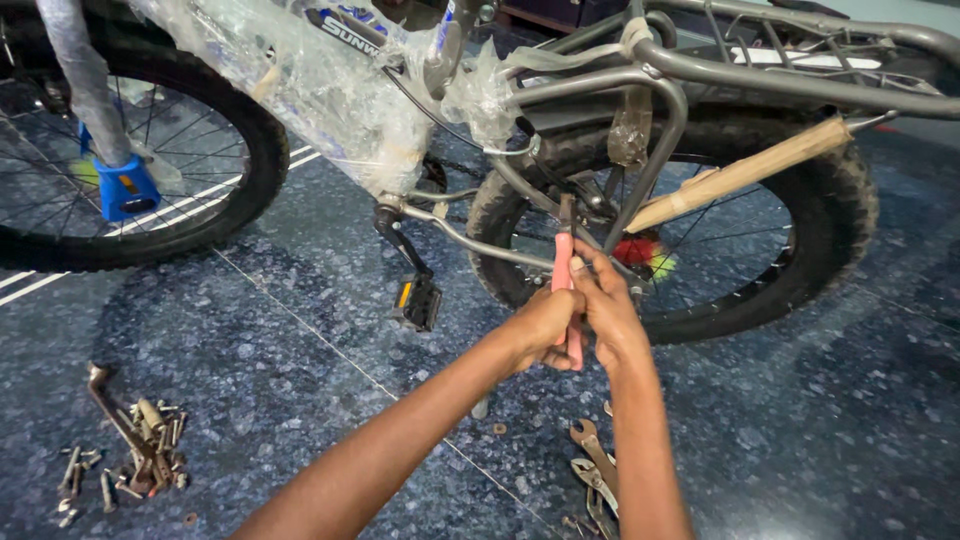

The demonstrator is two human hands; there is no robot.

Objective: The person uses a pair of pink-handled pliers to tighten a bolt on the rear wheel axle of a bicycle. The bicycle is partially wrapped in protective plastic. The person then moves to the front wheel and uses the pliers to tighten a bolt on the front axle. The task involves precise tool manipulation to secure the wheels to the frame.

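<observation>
**Both hands on pink-handled pliers at the rear wheel**

Two bare forearms are reaching up from the bottom edge of the view, meeting at a pair of pink-handled pliers (566, 290). The left hand (545, 325) is wrapping its fingers closed round the lower part of the handles, and the right hand (607, 305) is closing over them from the other side, so both are squeezing the same tool. The dark nose of the pliers is pointing upward and biting somewhere on the grey metal frame stay (480, 243) just ahead of the knobbly black rear tyre (850, 215); what exactly it is pinching is too small to tell.

As for progress, the grey bicycle is looking only partly finished: clear plastic wrapping (330, 85) is still covering the main tubes, brown paper is still sleeving one slanted rack strut (745, 170), and a blue plastic block (125, 187) is sitting at the front wheel (140, 150). Both wheels, the black pedal with its orange reflector (418, 300) and the grey rear carrier rack (790, 70) are already in place.

Counting what is lying on the dark speckled stone floor (300, 370): one heap of rusty bolts and nuts (140, 455) at the left, too many and too jumbled to count singly, and about three steel spanners (592, 475) beside the right forearm, partly cut off. One pedal and two wheels are showing.
</observation>
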